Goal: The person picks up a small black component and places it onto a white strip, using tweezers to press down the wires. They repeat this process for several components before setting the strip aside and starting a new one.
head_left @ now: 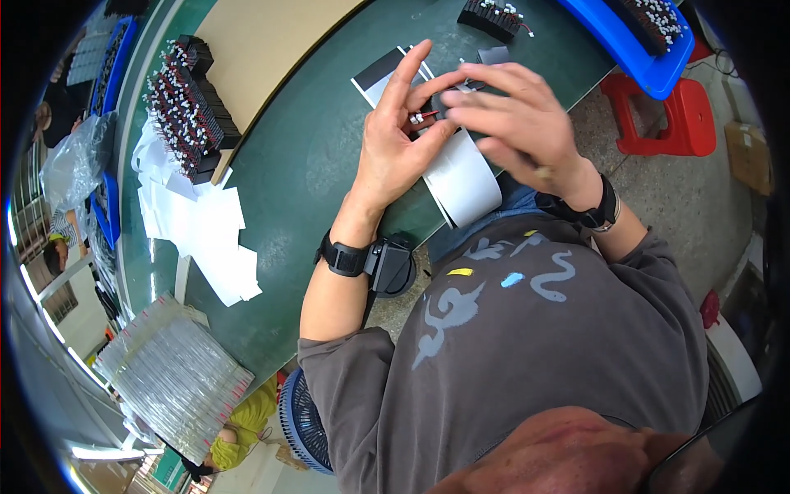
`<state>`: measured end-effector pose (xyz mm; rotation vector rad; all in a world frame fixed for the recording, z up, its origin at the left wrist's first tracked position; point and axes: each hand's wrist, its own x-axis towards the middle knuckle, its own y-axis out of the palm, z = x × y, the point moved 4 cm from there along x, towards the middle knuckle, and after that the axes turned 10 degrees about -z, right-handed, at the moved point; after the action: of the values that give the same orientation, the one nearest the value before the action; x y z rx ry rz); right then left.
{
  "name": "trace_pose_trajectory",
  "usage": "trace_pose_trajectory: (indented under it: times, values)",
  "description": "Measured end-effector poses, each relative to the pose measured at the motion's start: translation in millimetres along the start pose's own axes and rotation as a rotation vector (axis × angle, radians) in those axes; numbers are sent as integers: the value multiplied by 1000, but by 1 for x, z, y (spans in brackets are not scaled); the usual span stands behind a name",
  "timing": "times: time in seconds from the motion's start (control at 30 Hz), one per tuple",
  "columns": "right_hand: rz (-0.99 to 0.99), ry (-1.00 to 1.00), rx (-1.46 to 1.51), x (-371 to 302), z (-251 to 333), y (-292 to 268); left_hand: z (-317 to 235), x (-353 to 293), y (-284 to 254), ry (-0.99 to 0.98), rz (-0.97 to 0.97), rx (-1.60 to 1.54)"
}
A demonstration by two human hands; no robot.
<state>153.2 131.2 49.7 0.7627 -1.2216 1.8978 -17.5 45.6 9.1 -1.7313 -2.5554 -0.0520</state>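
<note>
My left hand [391, 140] is over the green table with its index finger stretched away from me. Its thumb and another finger are around a small black block [439, 105] with red and black wires and a white connector; the fingers partly hide it. Just right of it, my right hand [527, 119] hovers with its fingers apart, slightly blurred and apparently empty. Below both hands a white strip [467, 185] curls over the table's near edge. A flat piece with a black face and white border [385, 72] lies beyond my left hand. A small grey piece [494, 55] sits past the right fingertips.
Rows of black blocks with wires [193, 111] stand at the left beside white sheets [202, 230]. More blocks [494, 18] are at the far edge, near a blue tray [654, 78]. A red stool [658, 119], a clear plastic stack [173, 366] and a blue fan [300, 420] surround the table.
</note>
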Motion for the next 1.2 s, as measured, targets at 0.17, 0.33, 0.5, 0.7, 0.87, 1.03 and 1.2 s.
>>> trace_pose_trajectory:
  times: [0.17, 0.33, 0.5, 0.7, 0.87, 1.03, 1.2]
  values:
    - [50, 73, -99, -1, -3, 10, -5, -1, 2, -5, 46, 66]
    - [73, 118, 33, -3, -11, 8, -3, -1, 1, 41, 34, 92]
    - [41, 225, 149, -3, -13, -7, -5, 0, 3, 43, 7, 101]
    - [-10, 269, -149, 1, -32, -23, -7, 1, 1, 33, 15, 108]
    - [-40, 193, -135, -8, -21, -28, -3, 3, 0, 2, -2, 19]
    - [269, 117, 216, -29, 25, -1, -2, 1, 1, -3, -100, -144]
    - [257, 192, 272, -42, 35, 4, 3, 6, -1, 53, -86, 31]
